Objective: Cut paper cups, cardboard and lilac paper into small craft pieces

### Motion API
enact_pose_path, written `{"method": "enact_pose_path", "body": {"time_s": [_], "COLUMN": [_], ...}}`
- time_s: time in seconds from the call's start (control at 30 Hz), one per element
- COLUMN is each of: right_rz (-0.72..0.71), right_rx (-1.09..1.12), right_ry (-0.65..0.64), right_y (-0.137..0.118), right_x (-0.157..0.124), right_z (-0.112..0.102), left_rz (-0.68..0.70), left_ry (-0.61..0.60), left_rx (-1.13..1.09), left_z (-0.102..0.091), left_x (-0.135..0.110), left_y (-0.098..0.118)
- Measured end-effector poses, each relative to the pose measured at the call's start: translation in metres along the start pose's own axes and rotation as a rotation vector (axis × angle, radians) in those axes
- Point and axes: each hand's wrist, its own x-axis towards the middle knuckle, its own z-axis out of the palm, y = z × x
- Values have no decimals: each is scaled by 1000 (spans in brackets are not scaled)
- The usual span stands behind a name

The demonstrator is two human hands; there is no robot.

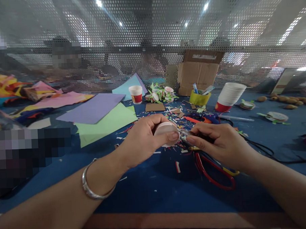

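Note:
My left hand (146, 138) is closed around a small white paper cup (166, 130), held on its side with its round base toward me. My right hand (217, 142) grips a pair of scissors with red and yellow handles (216, 174). The metal blades (184, 131) reach the cup's edge by my left thumb. Both hands hover over a blue table (146, 189) strewn with small paper scraps. A silver bangle (94, 188) sits on my left wrist.
Coloured paper sheets (97, 113) lie at the left. A red-and-white cup (136, 94), cut paper-cup flowers (159, 94), a yellow tool pot (199, 97), a cup stack (229, 97) and a cardboard box (198, 72) stand behind. Perforated screen beyond; black cable (271, 153) right.

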Motion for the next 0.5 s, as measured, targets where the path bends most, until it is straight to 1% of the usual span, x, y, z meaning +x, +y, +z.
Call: {"method": "enact_pose_path", "body": {"time_s": [0.13, 0.3, 0.5], "right_rz": [-2, 19, -13], "right_rx": [-51, -71, -93], "right_ry": [19, 19, 35], "right_y": [0, 0, -1], "right_x": [-1, -1, -1], "right_z": [0, 1, 0], "left_rz": [32, 147, 323], "left_ry": [14, 142, 250], "left_rx": [135, 392, 594], "left_z": [-1, 3, 9], "left_x": [0, -5, -11], "left_y": [0, 3, 7]}}
